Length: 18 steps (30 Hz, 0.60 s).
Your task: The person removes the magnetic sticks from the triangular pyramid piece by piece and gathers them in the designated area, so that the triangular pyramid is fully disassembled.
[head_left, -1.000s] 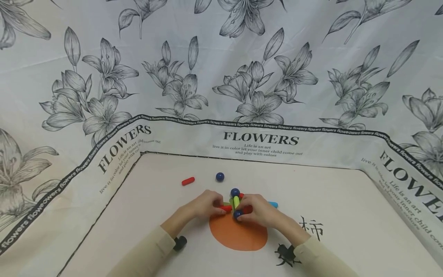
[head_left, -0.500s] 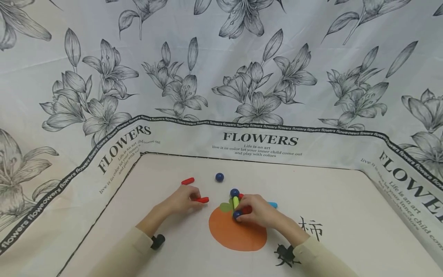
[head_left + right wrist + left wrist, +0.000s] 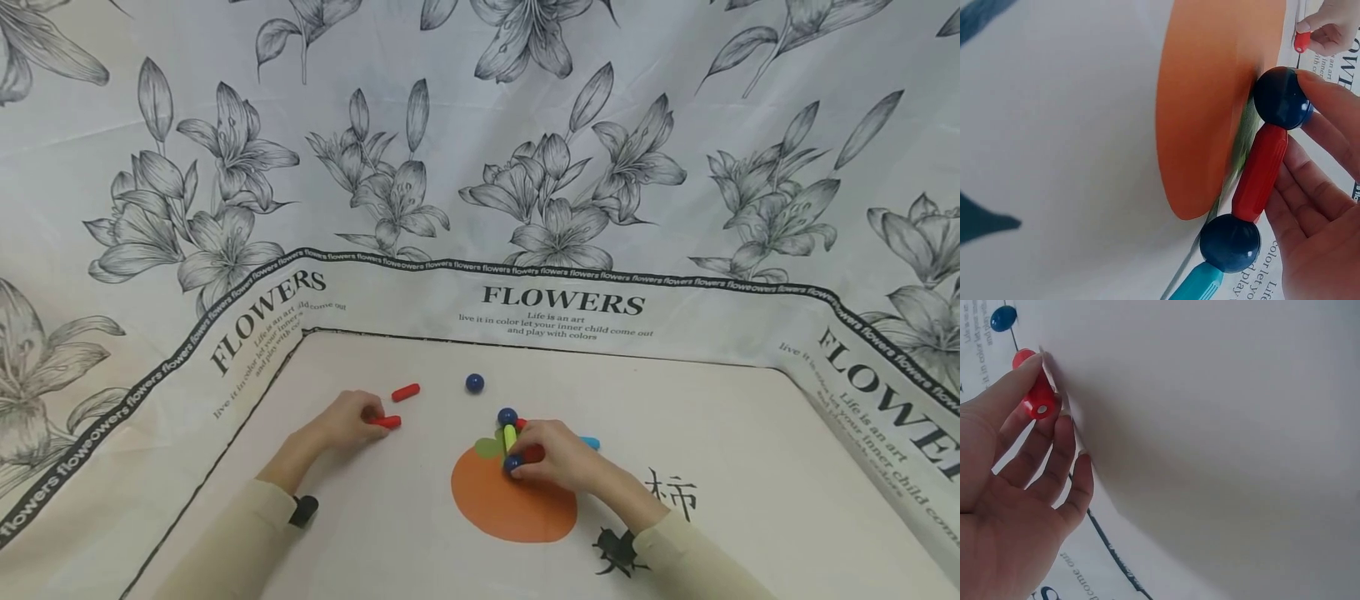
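My left hand (image 3: pixel 348 419) pinches a red magnetic rod (image 3: pixel 1039 400) between thumb and fingers, low over the left part of the cloth; a metal dot shows on the rod's end. My right hand (image 3: pixel 558 454) grips a dark blue ball (image 3: pixel 1282 98) with thumb and fingertip. That ball joins a red rod (image 3: pixel 1260 172), which runs to another blue ball (image 3: pixel 1230 242) with a light blue rod (image 3: pixel 1200 284) on it. In the head view, a yellow-green rod (image 3: pixel 510 437) links the gripped ball to a farther blue ball (image 3: pixel 507 416). Part of the chain hides behind my right hand.
A second red rod (image 3: pixel 406 392) lies just beyond my left hand. A loose blue ball (image 3: pixel 475 383) sits farther back, near the middle. The white cloth has a printed orange persimmon (image 3: pixel 513 500) under the chain, and a flowered curtain (image 3: pixel 562 200) rises behind.
My left hand has moved away from the chain to the left, carrying its red rod toward the loose one. My right hand stays at the same blue ball.
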Motion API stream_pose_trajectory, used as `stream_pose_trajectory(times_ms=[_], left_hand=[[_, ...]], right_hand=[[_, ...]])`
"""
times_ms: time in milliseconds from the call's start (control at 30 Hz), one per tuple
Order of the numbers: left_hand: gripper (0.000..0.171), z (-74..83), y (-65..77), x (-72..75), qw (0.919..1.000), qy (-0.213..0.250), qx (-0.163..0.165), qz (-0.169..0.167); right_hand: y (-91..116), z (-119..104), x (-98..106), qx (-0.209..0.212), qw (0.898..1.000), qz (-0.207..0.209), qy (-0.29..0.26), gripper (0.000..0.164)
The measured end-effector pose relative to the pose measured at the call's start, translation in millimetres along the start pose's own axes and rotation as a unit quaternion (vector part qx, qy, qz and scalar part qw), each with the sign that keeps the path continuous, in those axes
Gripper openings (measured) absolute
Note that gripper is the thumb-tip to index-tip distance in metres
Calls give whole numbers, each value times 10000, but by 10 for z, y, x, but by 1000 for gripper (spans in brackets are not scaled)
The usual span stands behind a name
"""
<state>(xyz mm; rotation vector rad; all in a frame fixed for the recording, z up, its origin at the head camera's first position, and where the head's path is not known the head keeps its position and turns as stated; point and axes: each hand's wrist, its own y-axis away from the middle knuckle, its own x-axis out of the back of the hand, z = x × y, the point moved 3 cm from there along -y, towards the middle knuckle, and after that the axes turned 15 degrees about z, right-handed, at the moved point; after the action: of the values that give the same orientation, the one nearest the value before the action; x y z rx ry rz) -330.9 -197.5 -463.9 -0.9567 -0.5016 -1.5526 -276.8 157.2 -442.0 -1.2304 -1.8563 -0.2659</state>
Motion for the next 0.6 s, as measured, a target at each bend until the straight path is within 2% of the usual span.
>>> stream_pose_trajectory(times_ms=[300, 600], left_hand=[[14, -65, -43, 12, 9996, -27, 289, 10], [16, -88, -37, -18, 9994, -28, 350, 57]], right_hand=[[4, -23, -1, -12, 10000, -2, -18, 20], [19, -11, -4, -76, 9999, -5, 89, 20]])
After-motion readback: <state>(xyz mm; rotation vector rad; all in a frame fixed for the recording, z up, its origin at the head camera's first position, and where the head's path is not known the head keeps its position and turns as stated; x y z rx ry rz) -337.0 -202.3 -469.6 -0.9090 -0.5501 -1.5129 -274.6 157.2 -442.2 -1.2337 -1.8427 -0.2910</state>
